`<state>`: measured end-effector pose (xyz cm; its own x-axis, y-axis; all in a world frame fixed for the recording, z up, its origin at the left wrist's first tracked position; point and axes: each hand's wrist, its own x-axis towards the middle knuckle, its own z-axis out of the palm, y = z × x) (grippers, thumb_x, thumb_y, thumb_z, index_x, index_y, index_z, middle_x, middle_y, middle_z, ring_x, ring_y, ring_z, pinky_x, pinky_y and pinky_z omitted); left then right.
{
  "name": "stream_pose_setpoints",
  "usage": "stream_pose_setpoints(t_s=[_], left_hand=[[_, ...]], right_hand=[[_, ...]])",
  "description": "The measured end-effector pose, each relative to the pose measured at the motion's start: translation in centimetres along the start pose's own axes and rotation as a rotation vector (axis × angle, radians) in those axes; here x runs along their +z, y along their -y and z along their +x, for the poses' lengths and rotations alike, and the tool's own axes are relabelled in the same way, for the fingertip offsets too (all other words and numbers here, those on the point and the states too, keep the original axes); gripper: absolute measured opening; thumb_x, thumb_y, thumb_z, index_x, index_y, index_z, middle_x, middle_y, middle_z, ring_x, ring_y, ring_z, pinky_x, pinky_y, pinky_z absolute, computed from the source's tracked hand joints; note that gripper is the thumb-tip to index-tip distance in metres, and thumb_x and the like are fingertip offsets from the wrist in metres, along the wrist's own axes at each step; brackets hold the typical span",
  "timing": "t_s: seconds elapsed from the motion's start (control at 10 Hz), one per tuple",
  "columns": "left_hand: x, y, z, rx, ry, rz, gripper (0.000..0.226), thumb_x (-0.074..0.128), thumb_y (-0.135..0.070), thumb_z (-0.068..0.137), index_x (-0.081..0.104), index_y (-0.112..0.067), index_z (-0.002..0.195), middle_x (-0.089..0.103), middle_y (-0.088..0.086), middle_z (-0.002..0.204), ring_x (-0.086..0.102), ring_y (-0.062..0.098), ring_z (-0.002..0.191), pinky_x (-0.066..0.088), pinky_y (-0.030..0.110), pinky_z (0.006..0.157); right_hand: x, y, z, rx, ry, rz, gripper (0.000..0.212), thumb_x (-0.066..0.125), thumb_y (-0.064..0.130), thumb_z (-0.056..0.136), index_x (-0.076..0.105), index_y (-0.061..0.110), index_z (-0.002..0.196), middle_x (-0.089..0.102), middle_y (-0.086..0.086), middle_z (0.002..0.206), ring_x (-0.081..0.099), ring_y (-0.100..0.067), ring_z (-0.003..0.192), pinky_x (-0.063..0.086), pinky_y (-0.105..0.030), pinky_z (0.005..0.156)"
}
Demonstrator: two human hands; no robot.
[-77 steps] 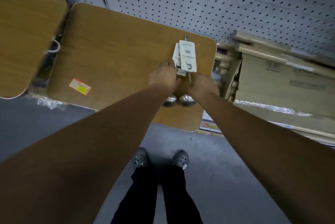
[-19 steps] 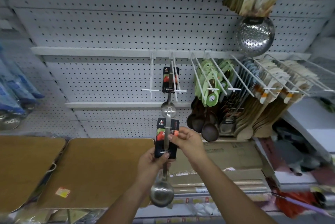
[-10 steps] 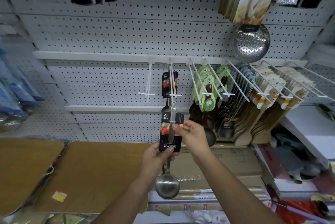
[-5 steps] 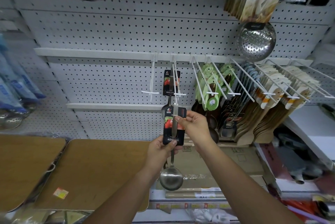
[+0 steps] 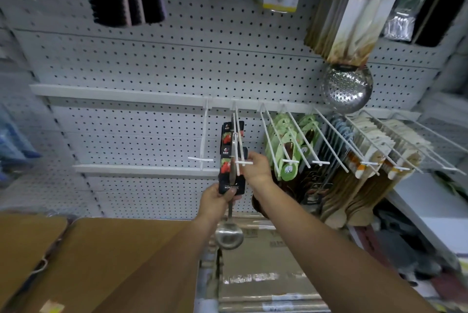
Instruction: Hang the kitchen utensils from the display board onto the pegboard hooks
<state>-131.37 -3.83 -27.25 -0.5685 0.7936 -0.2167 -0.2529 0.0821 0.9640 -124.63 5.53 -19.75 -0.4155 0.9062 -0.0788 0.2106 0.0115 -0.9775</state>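
Now, head view: the ladle is hanging bowl-down just under frame centre, its black backing card riding against the tip of the double-wire hook, which is reaching out from the pegboard at 12 o'clock of the hands. The left hand is pinching the card's lower edge together with the steel handle; the right hand is pinching the card's upper part beside the hook's tip bar. Whether the card's hole is over the wire, cannot tell. Judging: steel, stiff, bowl-heavy, so likely swinging if loosely held; handle probably slick; card thin and tearable. Best hold is looking like the handle just under the card, fingertips only guiding the top. Counting: one ladle in hand, one matching carded ladle further back on that hook, one bare hook at 9 o'clock of it, one perforated skimmer at 2 o'clock, two brown display boards at 7 o'clock.
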Motion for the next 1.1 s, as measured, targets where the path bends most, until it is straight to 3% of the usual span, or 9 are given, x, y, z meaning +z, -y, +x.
stream_pose_setpoints(t_s=[0.2, 0.3, 0.4, 0.6, 0.7, 0.8, 0.9, 1.0, 1.1], left_hand=[[0.5, -0.5, 2.4, -0.020, 0.020, 0.030, 0.017, 0.063, -0.007, 0.093, 0.065, -0.002, 0.109, 0.076, 0.012, 0.096, 0.074, 0.024, 0.092, 0.055, 0.046, 0.093], [0.9, -1.2, 3.6, -0.035, 0.015, 0.016, 0.013, 0.062, -0.001, 0.093, 0.066, 0.001, 0.105, 0.075, 0.017, 0.096, 0.074, 0.030, 0.091, 0.057, 0.046, 0.091], [1.0, -2.0, 4.3, -0.052, -0.010, 0.013, 0.011, 0.062, 0.002, 0.091, 0.066, 0.000, 0.101, 0.075, 0.018, 0.092, 0.073, 0.033, 0.085, 0.060, 0.040, 0.078], [1.2, -2.7, 5.5, -0.066, -0.029, 0.113, 0.004, 0.059, 0.003, 0.093, 0.062, 0.000, 0.092, 0.064, 0.014, 0.074, 0.064, 0.011, 0.049, 0.050, 0.021, 0.047], [0.8, -2.2, 6.0, -0.049, -0.059, 0.200, 0.006, 0.059, -0.003, 0.094, 0.064, -0.003, 0.096, 0.068, 0.015, 0.078, 0.065, 0.012, 0.053, 0.049, 0.022, 0.048], [0.6, -1.6, 6.5, -0.058, -0.061, 0.228, 0.011, 0.057, 0.004, 0.093, 0.063, -0.004, 0.088, 0.069, 0.006, 0.069, 0.062, 0.022, 0.067, 0.056, 0.029, 0.058], [-0.7, -0.8, 5.0, -0.021, -0.097, 0.250, 0.011, 0.057, 0.003, 0.094, 0.066, 0.002, 0.100, 0.066, 0.008, 0.083, 0.059, 0.018, 0.074, 0.052, 0.018, 0.065], [-2.3, -0.1, 3.5, -0.020, -0.143, 0.285, 0.028, 0.061, -0.003, 0.093, 0.061, 0.002, 0.121, 0.066, 0.015, 0.107, 0.059, 0.024, 0.092, 0.046, 0.027, 0.085], [-4.1, 0.4, 2.4, -0.035, -0.167, 0.403, 0.036, 0.065, -0.014, 0.093, 0.061, -0.002, 0.127, 0.064, 0.017, 0.126, 0.059, 0.029, 0.114, 0.040, 0.040, 0.105]], right_hand=[[0.0, -0.4, 2.7, -0.034, 0.067, -0.031, 0.024, 0.065, -0.001, 0.088, 0.064, 0.020, 0.077, 0.069, -0.004, 0.082, 0.066, -0.026, 0.084, 0.056, -0.049, 0.090], [0.3, -0.2, 3.6, -0.056, 0.043, 0.038, 0.016, 0.066, -0.002, 0.087, 0.070, 0.011, 0.079, 0.073, -0.013, 0.081, 0.071, -0.032, 0.078, 0.059, -0.051, 0.083], [0.2, 0.3, 4.1, -0.050, 0.022, 0.046, 0.012, 0.064, -0.001, 0.090, 0.070, 0.007, 0.084, 0.072, -0.009, 0.076, 0.069, -0.017, 0.065, 0.060, -0.034, 0.069], [0.4, 0.4, 4.4, -0.074, 0.011, 0.033, 0.014, 0.066, 0.006, 0.092, 0.068, 0.014, 0.080, 0.072, -0.004, 0.076, 0.070, -0.019, 0.070, 0.059, -0.036, 0.073], [0.4, 0.2, 4.2, -0.114, 0.031, 0.017, 0.015, 0.065, 0.009, 0.094, 0.065, 0.019, 0.082, 0.072, -0.004, 0.082, 0.069, -0.015, 0.073, 0.058, -0.028, 0.070], [0.0, 0.2, 3.6, -0.152, 0.026, -0.120, 0.019, 0.064, 0.008, 0.094, 0.060, 0.020, 0.080, 0.064, 0.006, 0.075, 0.059, 0.000, 0.066, 0.043, -0.006, 0.059], [-0.2, -0.8, 3.1, -0.163, 0.045, -0.235, 0.009, 0.061, 0.001, 0.093, 0.062, 0.010, 0.091, 0.066, -0.007, 0.085, 0.057, -0.005, 0.072, 0.040, -0.005, 0.063], [-1.2, -0.4, 2.2, -0.149, 0.061, -0.324, 0.030, 0.064, 0.004, 0.093, 0.062, 0.003, 0.123, 0.066, -0.011, 0.122, 0.061, -0.017, 0.109, 0.039, -0.006, 0.086], [-1.7, -1.2, 1.0, -0.154, 0.106, -0.347, 0.044, 0.061, 0.014, 0.097, 0.051, 0.013, 0.140, 0.056, -0.006, 0.140, 0.054, -0.019, 0.127, 0.038, -0.017, 0.098]])
